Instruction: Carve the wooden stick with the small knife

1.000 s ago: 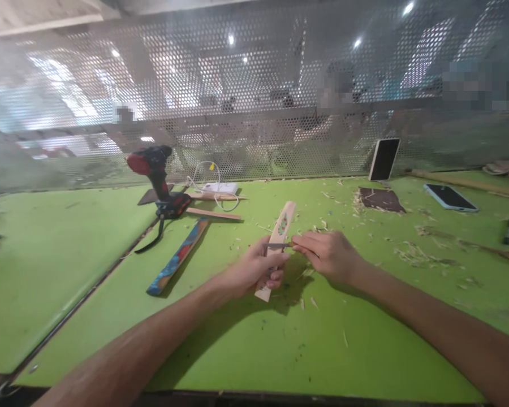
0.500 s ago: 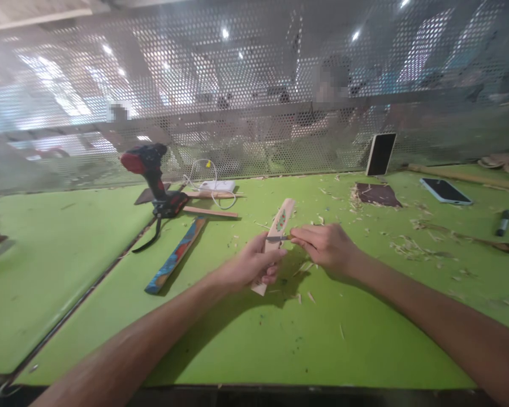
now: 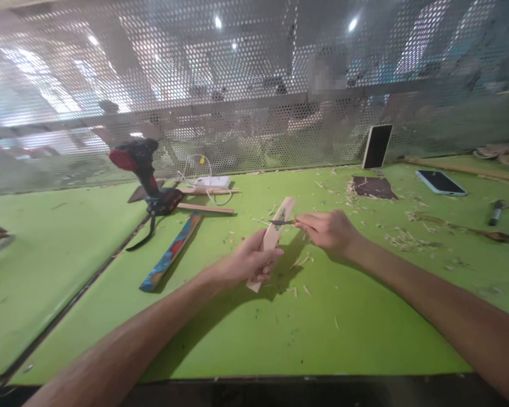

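In my left hand [image 3: 254, 257] is a flat strip of pale wood [image 3: 273, 236], tilted up and away from me, its lower end poking out below my fingers. A small red and green painted pattern marks its upper half. My right hand [image 3: 328, 230] is closed around the handle of a small knife [image 3: 282, 222]. The knife's blade lies across the face of the strip, over the painted pattern. Most of the handle is hidden in my fingers. Wood shavings [image 3: 299, 261] lie on the green table under and beside my hands.
Left of my hands are a painted blue and red wooden strip [image 3: 172, 251] and a cordless drill [image 3: 142, 175]. A white device with a cable [image 3: 212, 182] lies behind. To the right are sandpaper-like brown sheet [image 3: 372, 187], phone [image 3: 441, 182] and marker [image 3: 496, 212]. A perforated screen [image 3: 254, 130] stands behind.
The knife blade has moved up the wood strip, away from my left hand and onto the painted pattern. My right hand has shifted with it. The whole view has shifted slightly.
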Demonstrator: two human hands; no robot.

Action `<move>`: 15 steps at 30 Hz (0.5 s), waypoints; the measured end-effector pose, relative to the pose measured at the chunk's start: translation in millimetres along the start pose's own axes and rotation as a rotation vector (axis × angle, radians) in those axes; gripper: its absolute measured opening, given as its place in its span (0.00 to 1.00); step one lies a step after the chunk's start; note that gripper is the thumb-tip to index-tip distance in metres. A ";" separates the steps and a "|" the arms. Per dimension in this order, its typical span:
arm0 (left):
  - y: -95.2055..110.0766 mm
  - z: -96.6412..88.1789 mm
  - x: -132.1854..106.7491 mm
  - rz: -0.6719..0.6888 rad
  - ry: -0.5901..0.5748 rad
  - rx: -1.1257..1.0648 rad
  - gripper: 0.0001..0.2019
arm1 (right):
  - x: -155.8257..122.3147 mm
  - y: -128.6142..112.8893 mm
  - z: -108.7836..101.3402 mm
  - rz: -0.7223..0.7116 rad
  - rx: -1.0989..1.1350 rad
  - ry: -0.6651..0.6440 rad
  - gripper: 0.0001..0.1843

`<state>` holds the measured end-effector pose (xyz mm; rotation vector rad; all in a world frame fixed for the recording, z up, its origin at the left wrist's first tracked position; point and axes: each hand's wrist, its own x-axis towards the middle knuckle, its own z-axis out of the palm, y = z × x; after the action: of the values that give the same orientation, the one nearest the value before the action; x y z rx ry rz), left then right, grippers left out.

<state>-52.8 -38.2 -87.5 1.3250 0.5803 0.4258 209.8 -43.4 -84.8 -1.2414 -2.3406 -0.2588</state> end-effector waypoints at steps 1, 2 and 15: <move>0.0 -0.1 0.3 0.005 0.000 0.006 0.18 | 0.3 1.5 0.5 0.007 -0.006 -0.003 0.23; -0.1 -0.4 0.7 0.011 -0.004 0.013 0.18 | 0.7 2.5 1.1 0.011 -0.014 -0.010 0.23; 3.2 -4.7 3.8 0.040 -0.011 0.077 0.14 | 3.3 12.2 2.1 0.053 -0.011 -0.044 0.25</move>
<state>-52.6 -31.6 -85.7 1.4139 0.5667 0.4316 217.5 -33.2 -85.7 -1.3248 -2.3423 -0.2289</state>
